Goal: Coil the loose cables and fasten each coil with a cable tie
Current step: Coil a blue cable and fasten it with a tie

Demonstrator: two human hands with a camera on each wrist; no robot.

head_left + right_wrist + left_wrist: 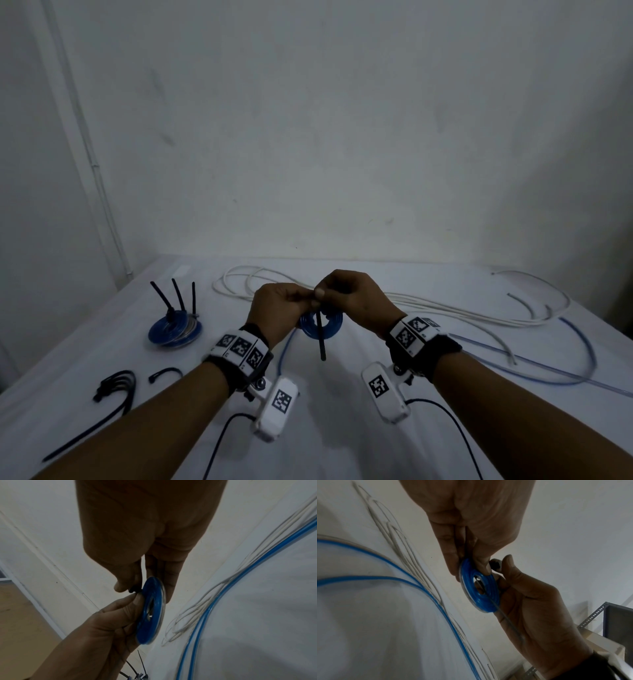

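Right now: both hands are up over the middle of the table (342, 428), working on one small blue coil (322, 323).
Left hand: the left hand (277, 308) has its fingers curled on the left edge of the blue coil, thumb and fingertip closed at the top where the tie's head sits.
Right hand: the right hand (356, 298) pinches the black cable tie (321, 337) at the top of the coil, its other fingers lying behind the ring.
Tie: its free tail hangs straight down across the front of the coil; from the wrist views the strap seems to pass through the hole.
Step in hand: I'd say the tie is being cinched round this coil, tail fed through the head.
Next move: it likely calls for a steady pull on the tail while the other hand keeps the turns flat, so none slip out.
Already done: a stack of finished coils (174, 330) lies far left, tie tails sticking up.
Still loose: a white cable (445, 308) sprawls along the far side, and a blue cable (582, 346) trails off to the right.
Spare ties (116, 387): near left on the table.
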